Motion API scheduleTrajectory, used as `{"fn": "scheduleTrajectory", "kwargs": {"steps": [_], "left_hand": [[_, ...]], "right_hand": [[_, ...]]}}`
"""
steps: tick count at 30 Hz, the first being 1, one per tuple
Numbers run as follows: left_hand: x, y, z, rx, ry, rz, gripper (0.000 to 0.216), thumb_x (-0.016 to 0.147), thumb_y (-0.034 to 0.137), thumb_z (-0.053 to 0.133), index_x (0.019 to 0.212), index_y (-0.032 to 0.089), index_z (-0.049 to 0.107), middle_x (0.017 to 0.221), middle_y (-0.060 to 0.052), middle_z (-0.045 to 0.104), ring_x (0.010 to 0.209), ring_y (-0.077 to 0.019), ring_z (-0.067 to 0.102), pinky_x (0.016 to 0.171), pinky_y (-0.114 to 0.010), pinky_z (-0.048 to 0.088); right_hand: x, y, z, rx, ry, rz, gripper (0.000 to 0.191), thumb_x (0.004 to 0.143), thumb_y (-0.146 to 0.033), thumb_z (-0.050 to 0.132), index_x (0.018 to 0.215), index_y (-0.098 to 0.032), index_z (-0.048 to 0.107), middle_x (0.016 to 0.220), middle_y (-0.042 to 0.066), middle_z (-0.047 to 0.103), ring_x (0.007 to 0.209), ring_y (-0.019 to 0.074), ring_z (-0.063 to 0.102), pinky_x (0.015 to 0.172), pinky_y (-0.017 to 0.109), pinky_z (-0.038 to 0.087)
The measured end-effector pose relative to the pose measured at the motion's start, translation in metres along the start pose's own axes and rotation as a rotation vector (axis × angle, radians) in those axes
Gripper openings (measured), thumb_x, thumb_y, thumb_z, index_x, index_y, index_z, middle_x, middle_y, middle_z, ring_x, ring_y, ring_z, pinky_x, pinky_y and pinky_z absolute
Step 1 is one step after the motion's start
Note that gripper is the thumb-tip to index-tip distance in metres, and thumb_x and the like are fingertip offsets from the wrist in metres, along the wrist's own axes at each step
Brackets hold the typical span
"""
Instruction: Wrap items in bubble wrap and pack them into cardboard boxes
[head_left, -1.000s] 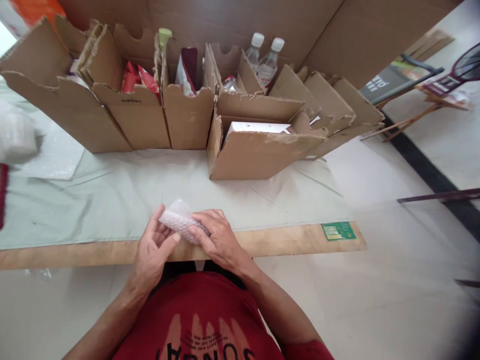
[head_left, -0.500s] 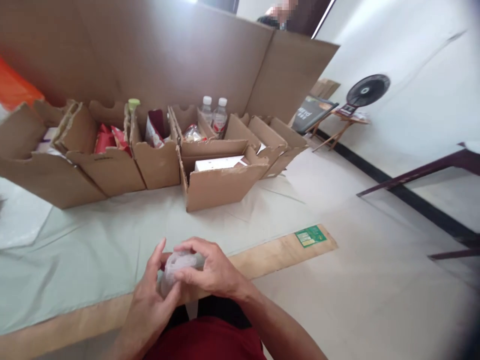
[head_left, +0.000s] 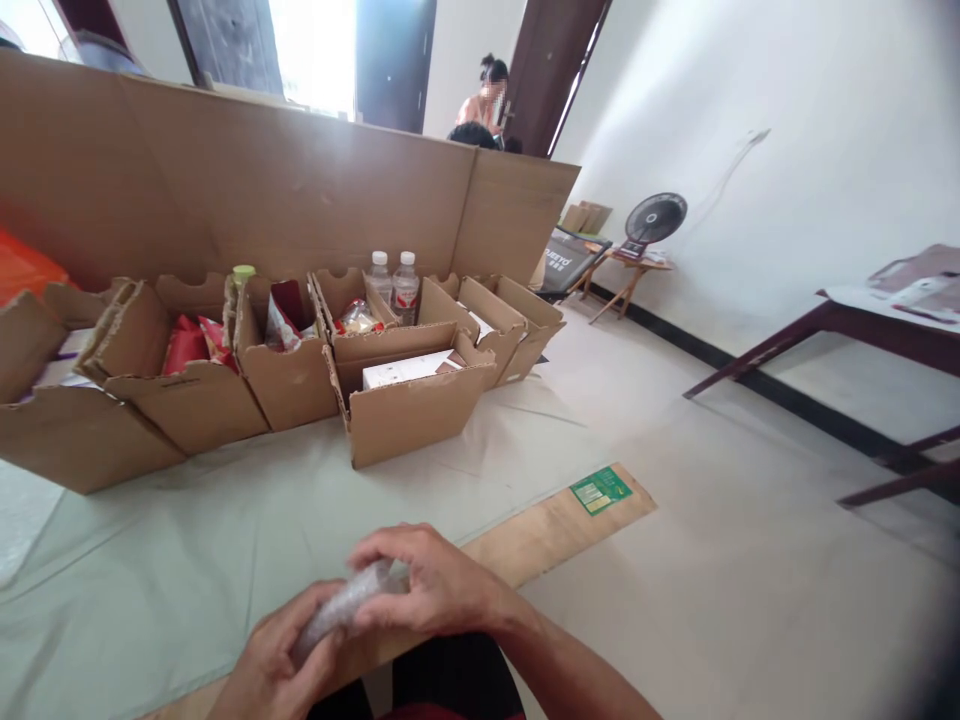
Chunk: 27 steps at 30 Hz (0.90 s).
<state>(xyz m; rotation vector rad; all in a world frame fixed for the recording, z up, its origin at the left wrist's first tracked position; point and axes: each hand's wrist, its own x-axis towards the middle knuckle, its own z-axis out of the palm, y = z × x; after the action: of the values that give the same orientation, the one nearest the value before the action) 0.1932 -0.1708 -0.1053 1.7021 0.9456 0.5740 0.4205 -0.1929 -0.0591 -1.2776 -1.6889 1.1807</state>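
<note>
A small bundle in clear bubble wrap (head_left: 341,608) is held between my two hands, over the near edge of the table. My left hand (head_left: 281,650) wraps round its lower left end. The fingers and thumb of my right hand (head_left: 424,580) close on its upper right end. What lies inside the wrap cannot be made out. Beyond my hands, an open cardboard box (head_left: 420,420) stands on the pale green cloth (head_left: 270,500) with a white carton (head_left: 405,370) in it.
Several cardboard bins (head_left: 191,410) hold red packets and bottles (head_left: 405,290) before a tall cardboard panel (head_left: 300,180). A wooden strip (head_left: 525,540) with a green label edges the table. At left lies a bubble wrap sheet (head_left: 22,520). A fan (head_left: 656,218) and a person (head_left: 484,105) are farther back.
The bundle has turned from end-on to lengthwise between my hands, and my left hand has closed further round it. My view has tilted up, bringing a person and doorway into sight.
</note>
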Motion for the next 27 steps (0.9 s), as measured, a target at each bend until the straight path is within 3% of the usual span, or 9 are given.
{"fn": "scheduleTrajectory", "kwargs": {"steps": [3,5,9,11,14,17,21,23,27], "left_hand": [[0.001,-0.002,0.003,-0.047,0.135,-0.05,0.04,0.083,0.056,0.067,0.109,0.028,0.077,0.096,-0.002,0.079,0.084,-0.0236,0.074,0.075,-0.026,0.06],[0.0,-0.002,0.005,-0.104,0.177,-0.1,0.044,0.084,0.06,0.065,0.109,0.026,0.076,0.092,-0.002,0.078,0.082,-0.023,0.072,0.076,-0.026,0.059],[0.002,-0.001,0.006,-0.192,0.168,-0.167,0.046,0.084,0.065,0.064,0.104,0.025,0.075,0.078,0.0,0.072,0.073,-0.0208,0.067,0.072,-0.027,0.056],[0.006,-0.002,0.006,-0.218,0.151,-0.176,0.045,0.085,0.064,0.064,0.104,0.025,0.074,0.075,0.0,0.07,0.071,-0.02,0.065,0.069,-0.027,0.054],[0.013,-0.005,0.007,-0.214,0.063,-0.148,0.042,0.087,0.061,0.063,0.106,0.025,0.074,0.073,0.001,0.068,0.069,-0.0188,0.063,0.067,-0.026,0.051],[0.025,-0.006,0.002,-0.18,-0.055,-0.103,0.042,0.088,0.059,0.061,0.108,0.024,0.074,0.081,0.0,0.071,0.076,-0.0193,0.064,0.072,-0.027,0.051],[0.053,-0.004,-0.021,-0.183,-0.369,-0.018,0.057,0.084,0.061,0.067,0.126,0.022,0.069,0.107,-0.006,0.076,0.095,-0.0236,0.07,0.081,-0.03,0.055],[0.072,-0.004,-0.032,-0.239,-0.421,0.003,0.068,0.081,0.062,0.07,0.135,0.023,0.064,0.12,-0.009,0.075,0.107,-0.027,0.072,0.089,-0.034,0.057],[0.108,-0.014,-0.032,-0.07,0.019,0.061,0.049,0.085,0.055,0.063,0.117,0.018,0.072,0.108,-0.013,0.08,0.099,-0.0275,0.076,0.086,-0.039,0.06]], "right_hand": [[-0.001,-0.001,0.001,-0.028,0.102,0.007,0.013,0.084,-0.029,0.076,0.094,-0.022,0.079,0.086,-0.001,0.073,0.079,0.0141,0.063,0.076,0.024,0.047],[-0.002,-0.001,-0.001,0.049,0.157,0.033,0.013,0.084,-0.031,0.075,0.093,-0.021,0.078,0.084,-0.002,0.071,0.078,0.0137,0.062,0.074,0.024,0.046],[-0.006,-0.001,-0.009,0.049,0.07,0.065,0.032,0.077,-0.034,0.083,0.106,-0.023,0.076,0.089,-0.003,0.069,0.083,0.0148,0.059,0.073,0.023,0.045],[-0.008,0.0,-0.013,-0.009,0.055,0.061,0.029,0.076,-0.03,0.082,0.104,-0.024,0.074,0.088,-0.003,0.067,0.084,0.0146,0.058,0.074,0.023,0.044],[-0.011,0.002,-0.016,-0.099,0.094,0.082,0.013,0.078,-0.021,0.075,0.089,-0.022,0.07,0.083,-0.004,0.064,0.078,0.0137,0.056,0.074,0.024,0.042],[-0.011,0.004,-0.019,-0.151,0.11,0.108,0.013,0.075,-0.019,0.073,0.087,-0.021,0.068,0.084,-0.003,0.064,0.077,0.014,0.057,0.073,0.024,0.042],[-0.012,0.001,-0.035,-0.197,0.091,0.139,0.01,0.077,-0.021,0.071,0.086,-0.02,0.068,0.081,-0.003,0.064,0.075,0.0134,0.055,0.07,0.024,0.041],[-0.014,-0.008,-0.052,-0.206,0.096,0.137,0.011,0.079,-0.022,0.07,0.089,-0.019,0.069,0.081,-0.002,0.063,0.075,0.0136,0.056,0.068,0.024,0.041],[-0.022,-0.042,-0.101,-0.142,0.146,0.049,0.021,0.084,-0.03,0.073,0.102,-0.02,0.072,0.089,0.001,0.068,0.082,0.0158,0.061,0.074,0.026,0.048]]}}
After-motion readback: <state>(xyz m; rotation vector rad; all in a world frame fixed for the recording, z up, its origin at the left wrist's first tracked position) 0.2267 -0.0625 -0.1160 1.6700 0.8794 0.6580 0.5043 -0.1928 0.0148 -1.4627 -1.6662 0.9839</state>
